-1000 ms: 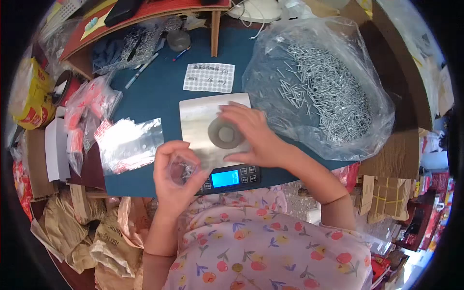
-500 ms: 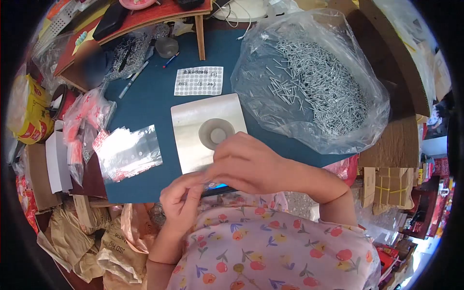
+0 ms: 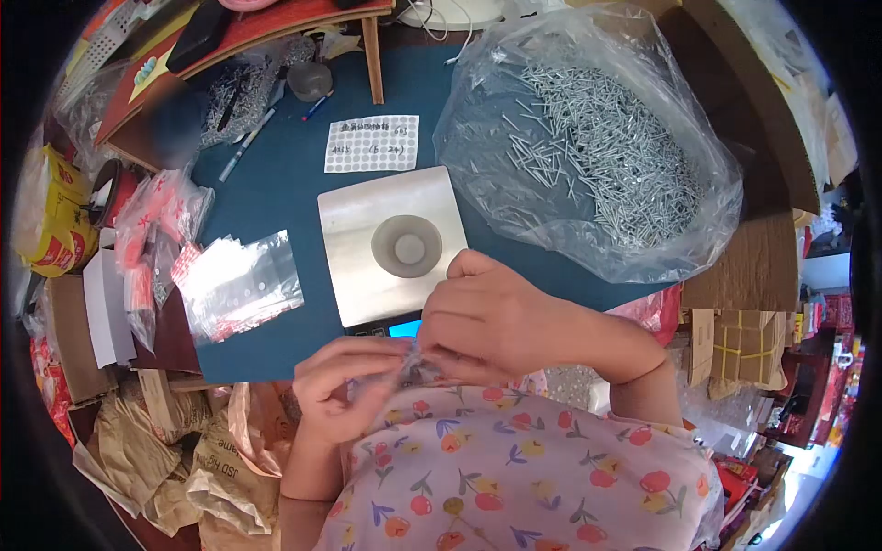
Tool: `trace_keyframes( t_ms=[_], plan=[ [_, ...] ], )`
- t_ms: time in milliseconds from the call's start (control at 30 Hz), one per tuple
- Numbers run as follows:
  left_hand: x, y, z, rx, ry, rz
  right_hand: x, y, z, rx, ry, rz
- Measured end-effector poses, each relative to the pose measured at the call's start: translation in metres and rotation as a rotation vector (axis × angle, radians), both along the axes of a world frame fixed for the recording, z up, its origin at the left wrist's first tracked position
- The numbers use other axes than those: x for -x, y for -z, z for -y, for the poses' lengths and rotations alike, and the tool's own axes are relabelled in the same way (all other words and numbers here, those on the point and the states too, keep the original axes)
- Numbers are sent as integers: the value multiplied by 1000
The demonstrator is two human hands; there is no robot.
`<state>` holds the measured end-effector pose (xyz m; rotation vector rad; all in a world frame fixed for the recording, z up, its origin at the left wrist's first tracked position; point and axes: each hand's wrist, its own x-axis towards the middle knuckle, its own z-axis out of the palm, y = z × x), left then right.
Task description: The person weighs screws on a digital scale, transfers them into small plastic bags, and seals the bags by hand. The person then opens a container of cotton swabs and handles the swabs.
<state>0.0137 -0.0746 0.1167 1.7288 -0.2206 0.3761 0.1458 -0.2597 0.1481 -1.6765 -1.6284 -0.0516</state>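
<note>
Left hand (image 3: 333, 390) and right hand (image 3: 491, 317), fingertips pinched together, hold a small bag (image 3: 412, 360) before the scale (image 3: 347, 262), seemingly unfinished; fasteners (image 3: 634, 156) remain right of the scale, flat bags (image 3: 241, 286) left.

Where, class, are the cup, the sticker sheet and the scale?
Cup (image 3: 407, 248), head view: its inner bottom.
Sticker sheet (image 3: 372, 144), head view: middle of its dotted face.
Scale (image 3: 352, 262), head view: bare metal plate left of the cup.

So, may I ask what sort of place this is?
Probably a small packing workplace, though I cannot say whether home or shop: a digital scale bearing a cup, a large clear bag of metal fasteners, and flat plastic bags on the table.
</note>
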Motion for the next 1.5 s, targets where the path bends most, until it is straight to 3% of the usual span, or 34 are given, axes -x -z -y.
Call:
trace_keyframes(
  t_ms=[200,400,500,700,867,967,1100,1167,1267,1300,1333,1433,1500],
  plan=[
    [7,-3,5,-75,18,-217,13,5,-1,52,-108,32],
    [14,-12,6,-88,85,-211,19,7,-6,5,-163,-81],
    [21,-13,3,-49,163,-298,22,9,-7,-13,-228,-61],
    [27,-16,-6,306,96,-307,16,-5,8,-18,-189,-43],
    [28,-10,-10,340,76,-285,17,0,9,46,-175,-54],
    [35,-8,-18,273,50,-324,13,13,13,116,-162,-195],
    [64,-1,-60,233,23,-503,-25,20,43,278,271,-222],
    [85,-1,-91,27,2,-665,-44,23,67,268,544,-391],
    [94,-21,-108,-238,-142,-1057,-87,42,115,306,719,-637],
    [96,-25,-111,-319,-214,-1211,-98,44,126,311,811,-491],
    [100,-20,-114,-559,-159,-1049,-109,45,135,314,899,-343],
    [99,-6,-110,-429,-274,-914,-140,58,157,477,1170,313],
    [86,-5,-96,-414,-285,-775,-146,63,151,629,1336,302]
  ],
)
